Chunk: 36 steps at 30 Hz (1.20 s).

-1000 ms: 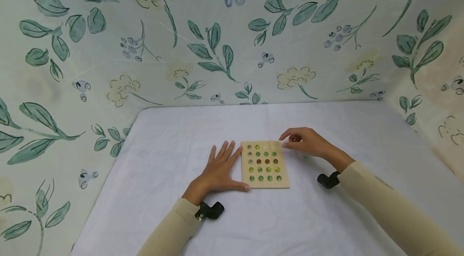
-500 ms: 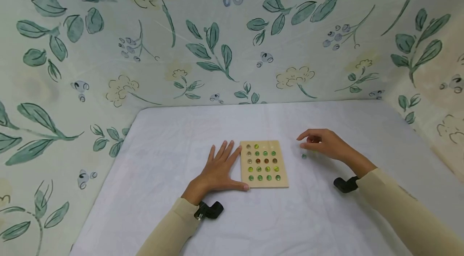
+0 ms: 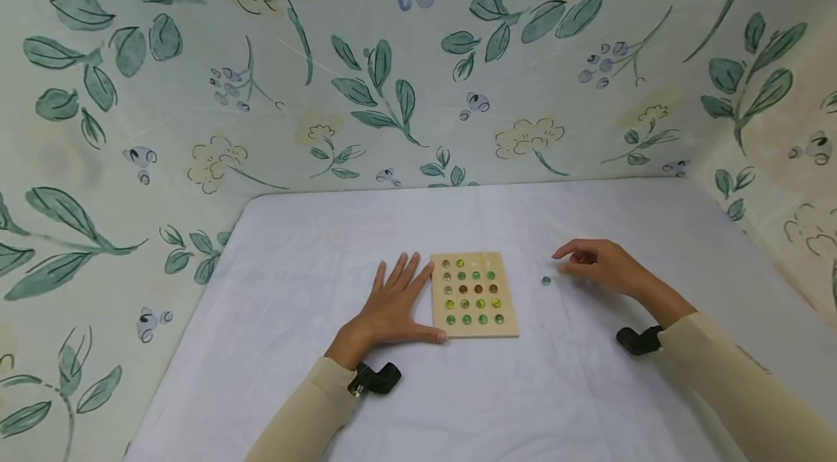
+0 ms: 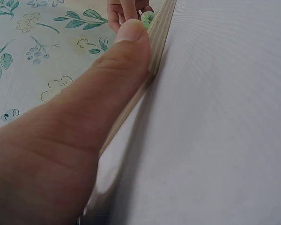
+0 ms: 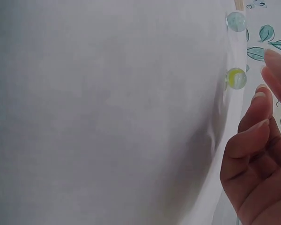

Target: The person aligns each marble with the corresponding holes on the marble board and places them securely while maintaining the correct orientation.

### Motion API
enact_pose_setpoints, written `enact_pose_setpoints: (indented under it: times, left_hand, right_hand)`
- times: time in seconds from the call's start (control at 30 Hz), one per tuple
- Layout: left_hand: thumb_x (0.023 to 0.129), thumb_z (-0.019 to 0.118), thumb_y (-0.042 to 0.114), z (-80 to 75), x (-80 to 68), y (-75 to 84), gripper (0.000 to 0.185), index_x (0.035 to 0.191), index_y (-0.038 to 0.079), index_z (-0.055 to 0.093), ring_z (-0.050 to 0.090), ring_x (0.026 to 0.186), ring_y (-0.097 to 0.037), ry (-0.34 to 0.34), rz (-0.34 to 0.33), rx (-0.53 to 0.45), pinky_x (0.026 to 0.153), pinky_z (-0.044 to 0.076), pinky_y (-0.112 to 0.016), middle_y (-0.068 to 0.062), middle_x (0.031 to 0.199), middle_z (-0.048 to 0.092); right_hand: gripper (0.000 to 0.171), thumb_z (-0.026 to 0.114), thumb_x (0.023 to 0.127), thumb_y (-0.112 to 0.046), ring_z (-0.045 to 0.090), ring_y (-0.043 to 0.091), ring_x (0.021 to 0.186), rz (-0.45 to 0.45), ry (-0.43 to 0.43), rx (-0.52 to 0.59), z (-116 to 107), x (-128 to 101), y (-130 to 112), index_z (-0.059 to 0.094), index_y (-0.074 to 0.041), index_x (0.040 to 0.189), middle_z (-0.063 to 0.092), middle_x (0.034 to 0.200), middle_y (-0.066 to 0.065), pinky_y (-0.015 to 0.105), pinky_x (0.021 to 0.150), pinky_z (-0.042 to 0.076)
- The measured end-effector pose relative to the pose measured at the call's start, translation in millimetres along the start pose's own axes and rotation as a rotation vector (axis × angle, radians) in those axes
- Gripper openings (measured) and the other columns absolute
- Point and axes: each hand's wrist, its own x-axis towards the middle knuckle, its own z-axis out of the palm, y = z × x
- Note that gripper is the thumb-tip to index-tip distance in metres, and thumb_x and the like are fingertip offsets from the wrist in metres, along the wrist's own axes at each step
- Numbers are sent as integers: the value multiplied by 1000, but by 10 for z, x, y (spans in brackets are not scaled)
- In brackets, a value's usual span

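Note:
A square wooden board (image 3: 475, 331) lies on the table, with rows of green, yellow, clear and reddish marbles set in it. In its far row, marbles sit only at the left. My left hand (image 3: 390, 313) is spread along the board's left side, its thumb (image 4: 117, 65) against the near corner. Right of the board, a blue-green marble (image 3: 546, 280) rests on the cloth. Close to it is my right hand (image 3: 604, 267), fingers bent and nothing held. The right wrist view shows a clear-and-yellow marble (image 5: 236, 78) just beyond the fingertips, apart from them, and the blue-green marble (image 5: 236, 21) farther off.
White cloth (image 3: 314, 244) covers the table. A floral-patterned curtain (image 3: 405, 84) stands behind it and along both sides. Each wrist carries a small black camera, one on the left (image 3: 375, 378) and one on the right (image 3: 637, 340).
My right hand has moved right, away from the board's far right corner, and the blue-green marble has come into full view. The left hand stays at the board.

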Motion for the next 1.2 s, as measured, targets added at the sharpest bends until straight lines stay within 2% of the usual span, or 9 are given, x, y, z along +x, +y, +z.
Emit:
enact_pose_setpoints:
  times: [0.3,0.57,1.2]
  left_hand:
    - [63,60,85,-10,-2,6,123,157,22,11,-3,148,-27,6,3,-11,114,-5,-56,-7,162,3]
    - [63,59,86,-3,5,0,123,157,22,11,-3,148,-28,5,3,-5,115,-5,-56,-7,162,4]
    - [62,55,89,19,2,-7,124,157,23,10,-3,148,-27,11,2,5,115,-5,-56,-7,162,3]
  right_hand:
    - [24,72,88,-26,53,17,66,23,-6,32,-2,-44,106,71,-11,108,58,80,5,26,55,47]
    - [25,74,87,-21,48,13,64,31,-26,59,-2,-59,132,71,-9,109,57,79,4,24,53,41]
    - [18,74,86,-16,47,15,69,26,-31,-8,30,-35,139,71,-10,102,55,77,2,24,56,39]
